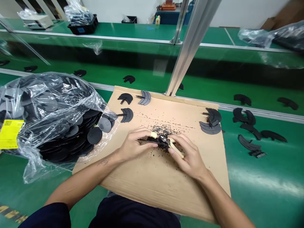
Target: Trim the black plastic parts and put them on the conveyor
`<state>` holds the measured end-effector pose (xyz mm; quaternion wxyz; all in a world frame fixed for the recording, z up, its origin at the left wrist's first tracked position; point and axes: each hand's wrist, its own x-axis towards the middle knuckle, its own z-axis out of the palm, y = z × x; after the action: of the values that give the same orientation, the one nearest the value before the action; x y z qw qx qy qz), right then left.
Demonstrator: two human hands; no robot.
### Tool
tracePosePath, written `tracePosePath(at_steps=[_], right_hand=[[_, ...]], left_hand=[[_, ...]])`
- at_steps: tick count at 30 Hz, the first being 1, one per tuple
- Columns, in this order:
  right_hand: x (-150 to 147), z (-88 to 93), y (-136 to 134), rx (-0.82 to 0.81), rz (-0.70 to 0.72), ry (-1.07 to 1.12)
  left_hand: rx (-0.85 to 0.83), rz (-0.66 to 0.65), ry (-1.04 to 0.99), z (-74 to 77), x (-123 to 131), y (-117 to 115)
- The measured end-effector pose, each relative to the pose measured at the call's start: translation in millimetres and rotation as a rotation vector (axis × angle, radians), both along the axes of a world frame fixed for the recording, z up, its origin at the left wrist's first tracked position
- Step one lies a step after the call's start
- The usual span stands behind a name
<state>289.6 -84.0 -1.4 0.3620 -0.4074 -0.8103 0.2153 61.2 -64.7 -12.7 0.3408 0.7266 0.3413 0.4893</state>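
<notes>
A black plastic part (pixel 152 141) is pinched in the left hand (pixel 133 145) over the cardboard sheet (pixel 152 177). A small cutter (pixel 174 147) is grasped in the right hand (pixel 190 156), its tip touching the part among black shavings (pixel 163 129).

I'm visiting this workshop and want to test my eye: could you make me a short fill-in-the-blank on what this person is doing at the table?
1. Both hands work over a sheet of brown ____ lying on the green table.
2. The right hand holds a small tool with ____-coloured handles.
3. The left hand holds a thin black part, and black ____ lie scattered just beyond it.
4. The clear plastic bag of black discs lies to the person's ____.

Missing words: cardboard; cream; crumbs; left
</notes>
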Motion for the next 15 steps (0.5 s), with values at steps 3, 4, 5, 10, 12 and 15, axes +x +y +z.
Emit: tracePosePath(at_steps=[3,4,5,10,12,15], right_hand=[[4.5,0.5,-3.9,0.049,0.016,-0.009],[5.4,0.6,-4.3,0.06,0.019,-0.02],[6.0,0.4,-4.5,0.068,0.021,-0.033],[8.8,-2.2,-4.3,0.115,0.031,-0.086],[10.1,-2.0,-4.7,0.143,0.029,-0.105],[10.7,0.1,-6.2,0.18,0.018,-0.152]], left_hand=[[-0.035,-0.019,-0.007,-1.0,0.0,-0.2],[-0.046,-0.027,-0.01,-1.3,0.1,-0.6],[-0.057,-0.036,-0.014,-1.5,0.2,-1.0],[-0.07,-0.066,-0.041,-1.7,0.4,-2.1],[-0.064,-0.073,-0.05,-2.0,0.2,-1.8],[-0.073,-0.093,-0.064,-3.8,0.1,-1.5]])
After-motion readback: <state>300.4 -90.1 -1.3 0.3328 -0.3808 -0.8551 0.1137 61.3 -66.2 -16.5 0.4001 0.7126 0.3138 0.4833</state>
